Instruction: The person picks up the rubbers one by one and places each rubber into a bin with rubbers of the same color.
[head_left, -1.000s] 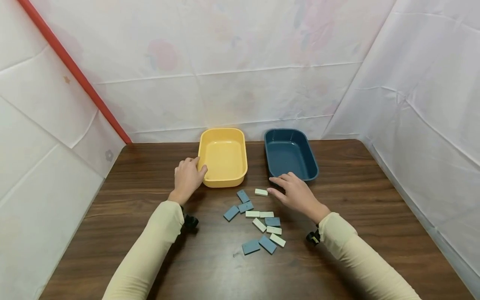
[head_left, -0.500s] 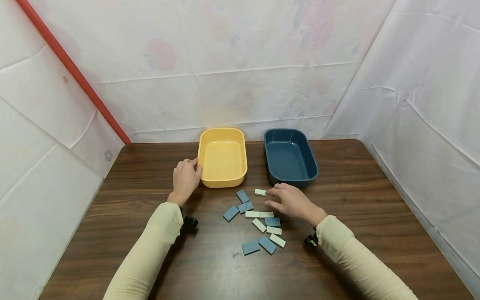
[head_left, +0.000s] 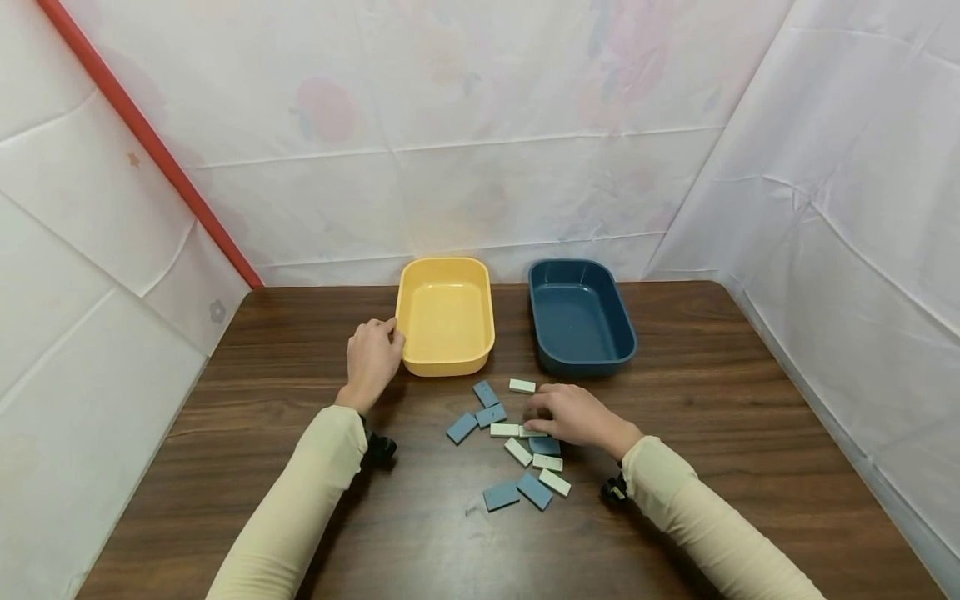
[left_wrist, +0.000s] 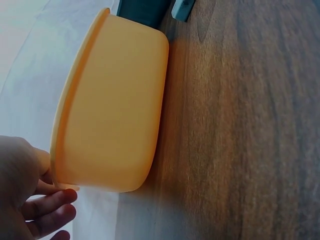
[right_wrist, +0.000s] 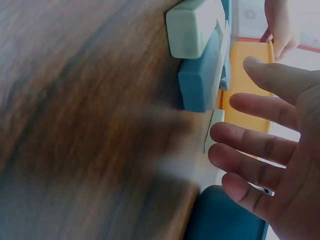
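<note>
the right hand (head_left: 576,414) is spread and bare, its fingers loosely parted in the right wrist view with nothing between them. it has just slid toward the person, away from the lone white block (head_left: 522,387) near the trays, and now its thumb side hangs over the cluster, covering part of another white block (head_left: 528,432); whether it touches that one i cannot tell. the left hand's grip (head_left: 373,358) pinches the side rim of the yellow tray (head_left: 446,368); a second ago its thumb reached inside, and now it sits right at the rim.

just around the right hand, more white blocks (head_left: 517,452) and blue-grey blocks (head_left: 502,496) lie flat on the wooden worktop (head_left: 712,367), some touching end to end or corner to corner. every block i can see lies as it did, so i judge that only the reach has shifted: attention seems to have gone from the lone block to the cluster, with nothing picked up so far. further out, the blue tray (head_left: 585,367) stands right of the yellow one, apart from it, before a pale sheet (head_left: 487,183).
</note>
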